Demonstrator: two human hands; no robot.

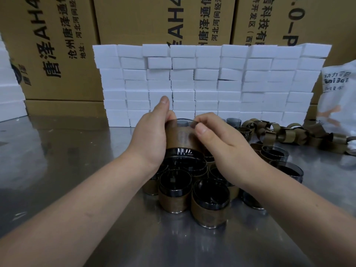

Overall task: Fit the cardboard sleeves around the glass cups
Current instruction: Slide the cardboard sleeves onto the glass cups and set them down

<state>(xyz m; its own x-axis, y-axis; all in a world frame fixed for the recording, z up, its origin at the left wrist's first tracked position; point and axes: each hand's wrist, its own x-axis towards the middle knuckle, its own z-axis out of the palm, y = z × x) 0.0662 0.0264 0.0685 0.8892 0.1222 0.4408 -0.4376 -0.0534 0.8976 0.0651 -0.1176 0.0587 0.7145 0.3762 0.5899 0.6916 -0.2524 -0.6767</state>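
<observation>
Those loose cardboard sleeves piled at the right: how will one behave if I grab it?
Probably light: the cardboard sleeves are thin curled bands. Likely to squash under a firm pinch. They lie tangled, so one may drag neighbours.

Single head-worn wide-angle view, looking forward and down across a metal table (57, 151). The forearms enter from 7 and 5 o'clock. The left hand (152, 135) and right hand (217, 139) meet on a glass cup (183, 153) at centre, close to the lens. White boxes (208, 83) and brown cartons (63, 45) fill 12 o'clock, farther off.
</observation>
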